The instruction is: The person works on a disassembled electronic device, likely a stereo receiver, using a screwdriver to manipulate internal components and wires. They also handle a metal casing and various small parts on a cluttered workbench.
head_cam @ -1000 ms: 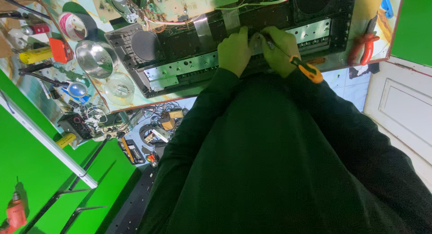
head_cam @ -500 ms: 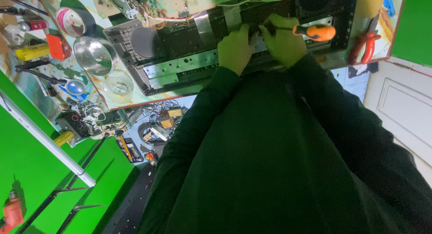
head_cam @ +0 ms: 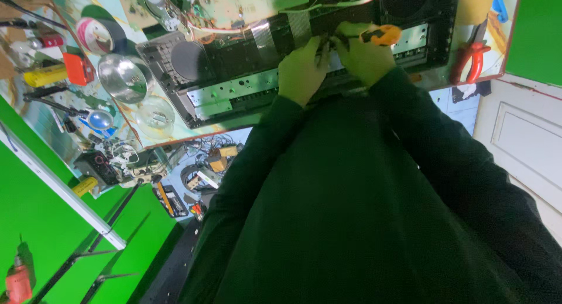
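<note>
Compared with 1 second earlier, we have swung the orange-handled screwdriver (head_cam: 374,35) from pointing down-right to lying level across the opened black electronic chassis with its silver metal strip (head_cam: 234,96). We judge the tip now seated at a fastening. Our right hand (head_cam: 366,58) wraps the handle; our left hand (head_cam: 301,70) presses the chassis, fingers curled. Count: 1 screwdriver, 1 red-handled pliers (head_cam: 468,61), 2 hands.

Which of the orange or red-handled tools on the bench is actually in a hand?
The orange-handled screwdriver, gripped by the right hand over the opened device. The red-handled pliers lie untouched at the bench's right edge.
</note>
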